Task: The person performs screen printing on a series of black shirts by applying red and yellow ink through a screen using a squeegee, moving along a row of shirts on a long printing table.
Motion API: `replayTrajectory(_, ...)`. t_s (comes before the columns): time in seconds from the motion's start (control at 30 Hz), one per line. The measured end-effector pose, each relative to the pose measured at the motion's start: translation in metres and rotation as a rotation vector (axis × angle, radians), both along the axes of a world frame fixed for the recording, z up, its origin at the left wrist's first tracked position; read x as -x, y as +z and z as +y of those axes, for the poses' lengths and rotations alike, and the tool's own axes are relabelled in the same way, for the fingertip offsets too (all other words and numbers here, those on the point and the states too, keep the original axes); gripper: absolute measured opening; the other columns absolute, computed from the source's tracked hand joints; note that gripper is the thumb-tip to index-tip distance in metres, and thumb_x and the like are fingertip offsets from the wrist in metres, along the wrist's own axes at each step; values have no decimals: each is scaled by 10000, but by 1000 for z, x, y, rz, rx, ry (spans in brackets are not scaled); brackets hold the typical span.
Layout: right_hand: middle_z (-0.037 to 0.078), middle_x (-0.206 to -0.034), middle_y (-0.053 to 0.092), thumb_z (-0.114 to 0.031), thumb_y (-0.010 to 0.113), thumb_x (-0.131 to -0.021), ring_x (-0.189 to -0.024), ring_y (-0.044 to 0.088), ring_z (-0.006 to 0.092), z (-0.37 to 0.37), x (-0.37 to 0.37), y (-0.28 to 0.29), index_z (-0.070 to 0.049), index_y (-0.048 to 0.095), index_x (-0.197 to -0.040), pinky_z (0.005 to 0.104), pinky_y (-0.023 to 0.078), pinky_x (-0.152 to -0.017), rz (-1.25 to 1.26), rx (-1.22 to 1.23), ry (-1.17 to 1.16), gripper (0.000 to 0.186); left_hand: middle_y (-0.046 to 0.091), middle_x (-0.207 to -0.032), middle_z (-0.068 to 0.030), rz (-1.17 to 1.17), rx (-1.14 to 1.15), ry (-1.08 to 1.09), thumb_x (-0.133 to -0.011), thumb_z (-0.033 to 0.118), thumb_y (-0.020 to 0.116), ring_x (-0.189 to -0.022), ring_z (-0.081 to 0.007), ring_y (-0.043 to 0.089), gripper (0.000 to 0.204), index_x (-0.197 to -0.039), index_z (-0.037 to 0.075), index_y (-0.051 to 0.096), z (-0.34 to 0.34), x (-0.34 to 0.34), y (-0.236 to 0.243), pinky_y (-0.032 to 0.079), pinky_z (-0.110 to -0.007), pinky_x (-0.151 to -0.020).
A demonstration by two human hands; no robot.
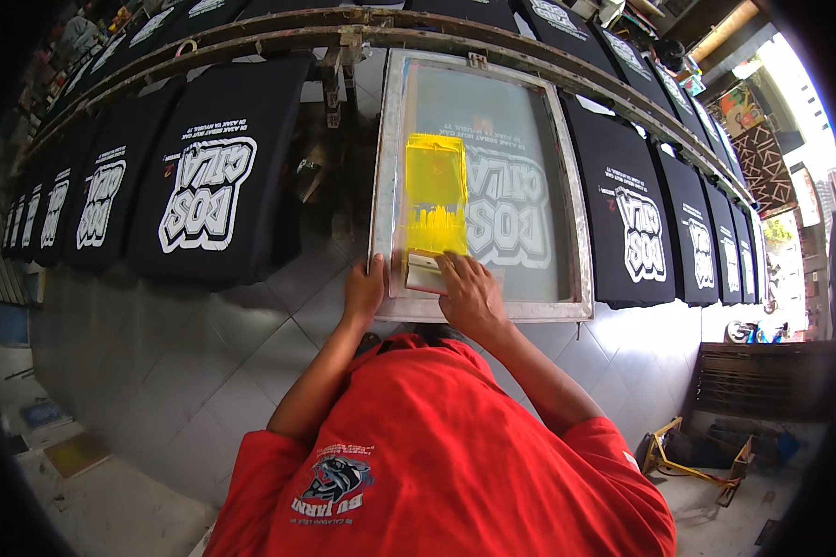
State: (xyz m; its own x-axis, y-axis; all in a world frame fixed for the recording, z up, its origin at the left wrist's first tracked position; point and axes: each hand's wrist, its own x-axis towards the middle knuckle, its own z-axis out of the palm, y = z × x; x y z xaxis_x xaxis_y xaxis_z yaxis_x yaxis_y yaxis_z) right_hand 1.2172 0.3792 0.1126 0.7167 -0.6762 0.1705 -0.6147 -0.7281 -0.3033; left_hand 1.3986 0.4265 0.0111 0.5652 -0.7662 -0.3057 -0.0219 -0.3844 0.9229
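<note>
A screen-printing frame (576, 213) with a pale mesh lies over a black T-shirt, whose white lettering shows through the mesh. Yellow ink (436, 172) coats a strip on the mesh's left side, thinner and streaky lower down. My right hand (472, 295) is closed around a squeegee (424, 274) at the near end of that strip. With my left hand (364, 288) I grip the frame's near left corner, the fingers curled at its edge. The squeegee's blade edge against the mesh is partly hidden.
Black T-shirts with white lettering hang on boards to the left (214, 167) and right (627, 204). A long rail (251, 35) runs behind them, with more shirts beyond. Below lies a grey tiled floor (204, 362). A yellow-edged stand (701, 455) sits at the lower right.
</note>
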Motion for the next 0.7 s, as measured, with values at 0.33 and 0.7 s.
replayTrajectory(0.33,97,-832,650,-117,591,-724,-792,633,298,-141,-42,37,-117,651,-854,402,504,-678,37,1,-171,143,611,-738,-219,-97,-17,-57,-926,346,455,-688,-368,597,422,-893,-55,584,-4,-5,-13,449,-426,-627)
replayTrajectory(0.7,98,-828,649,-123,617,-706,-805,633,293,-223,-81,-9,-137,655,-910,397,502,-693,138,93,-115,208,602,-800,-242,-99,-88,-92,-940,358,424,-761,-402,582,417,-903,-40,543,-1,-4,6,440,-440,-679)
